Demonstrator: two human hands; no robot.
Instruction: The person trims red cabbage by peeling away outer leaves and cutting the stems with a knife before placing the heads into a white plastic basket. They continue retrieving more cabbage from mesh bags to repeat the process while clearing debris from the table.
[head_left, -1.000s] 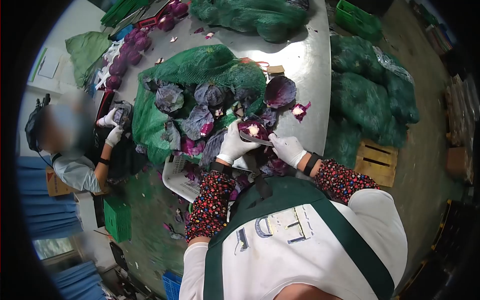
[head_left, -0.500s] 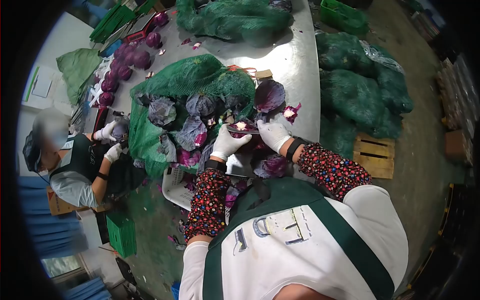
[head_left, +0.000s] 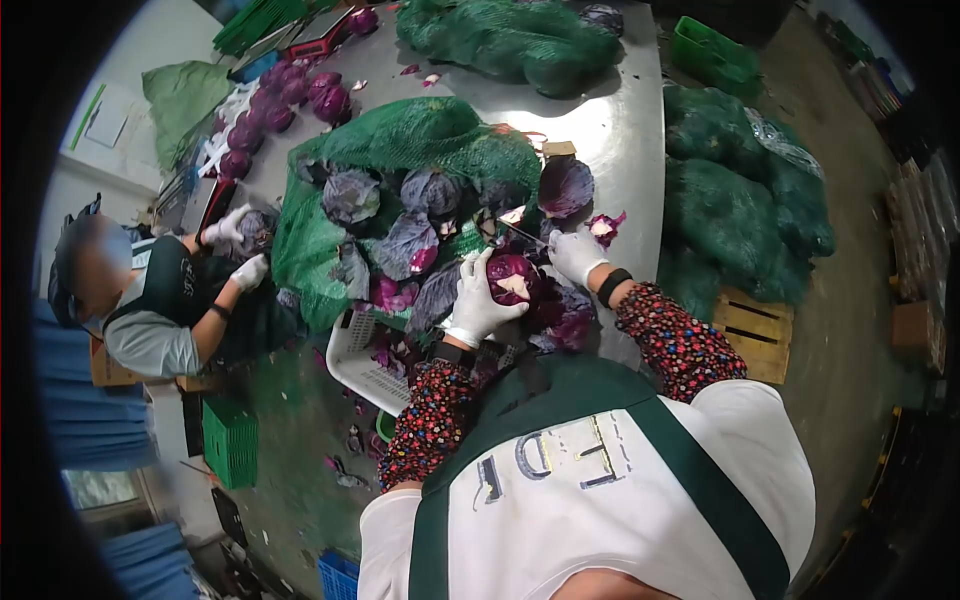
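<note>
My gloved left hand (head_left: 478,303) is wrapped round a red cabbage (head_left: 516,270), whose pale cut stem end faces up. Just to its right, my gloved right hand (head_left: 577,258) grips a knife (head_left: 522,233), its thin blade pointing up and left, clear of the cabbage. A small whitish piece (head_left: 512,215) shows by the blade's tip. Beyond the hands, cabbages with dull outer leaves (head_left: 432,192) spill from a green mesh bag (head_left: 400,130). One loose purple leaf (head_left: 566,188) and a trimmed scrap (head_left: 606,229) lie on the metal table (head_left: 630,130).
A white crate (head_left: 352,365) with leaf scraps stands below the table edge. On the left, a co-worker (head_left: 165,300) in gloves handles another cabbage. Trimmed cabbages (head_left: 275,100) line the table's far left. Full mesh bags (head_left: 725,200) are stacked at right near a wooden pallet (head_left: 755,335).
The knife has come off the cabbage's stem end and moved up. My left hand has turned and lowered the cabbage, whose pale cut face now shows. The whole view has shifted slightly.
</note>
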